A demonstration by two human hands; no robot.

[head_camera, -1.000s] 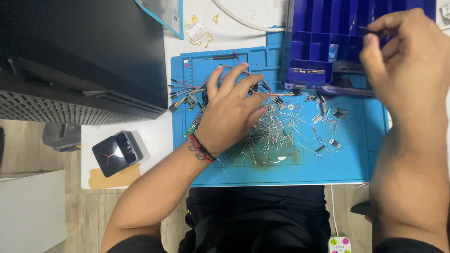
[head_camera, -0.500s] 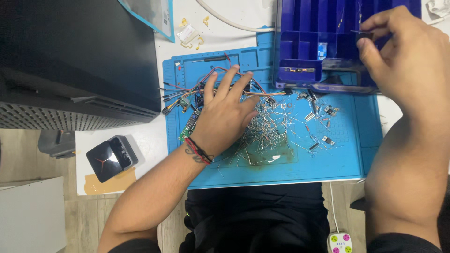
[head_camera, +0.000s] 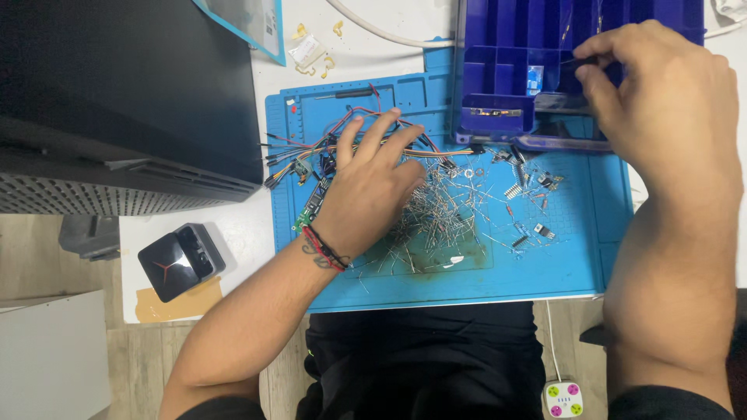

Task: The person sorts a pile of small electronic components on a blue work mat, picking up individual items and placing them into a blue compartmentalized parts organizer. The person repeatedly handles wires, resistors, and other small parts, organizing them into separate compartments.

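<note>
My left hand lies flat, fingers spread, on a heap of thin wire-legged electronic parts and coloured jumper wires on a blue work mat. My right hand is raised over a purple compartment box at the mat's far right, thumb and forefinger pinched on a small thin dark part above one compartment. A few small black components are scattered just below the box.
A large black device fills the left of the white table. A small black box sits near the table's front left edge. A white cable runs along the back. A power strip lies on the floor.
The view has drifted slightly. My left hand stays pressed on the wire pile, and my right hand keeps its pinch over the purple box, shifted a little to the left.
</note>
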